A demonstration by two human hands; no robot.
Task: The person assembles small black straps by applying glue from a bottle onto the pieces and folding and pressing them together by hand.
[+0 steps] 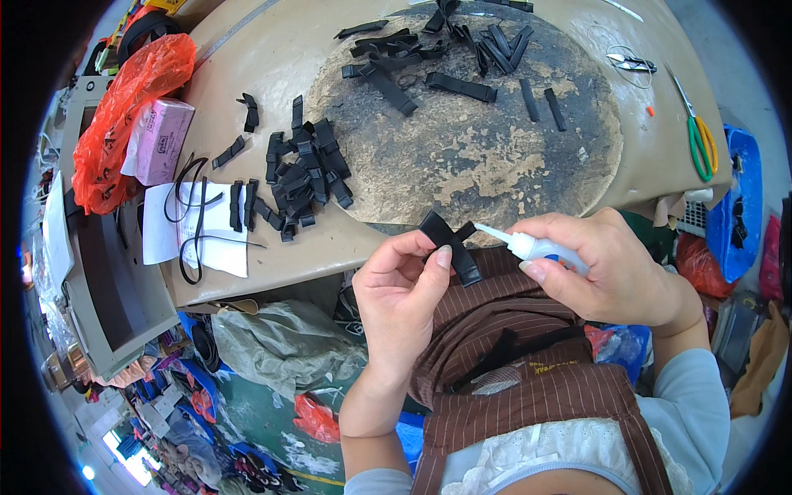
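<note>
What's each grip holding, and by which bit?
Left grip: a black, cross-shaped, ribbon-like piece, pinched at its left side. Right grip: a small, whitish plastic squeeze bottle, by its body.

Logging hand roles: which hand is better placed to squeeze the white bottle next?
Probably the right hand: it grips the white bottle, whose nozzle points toward the black strip piece the left hand pinches.
</note>
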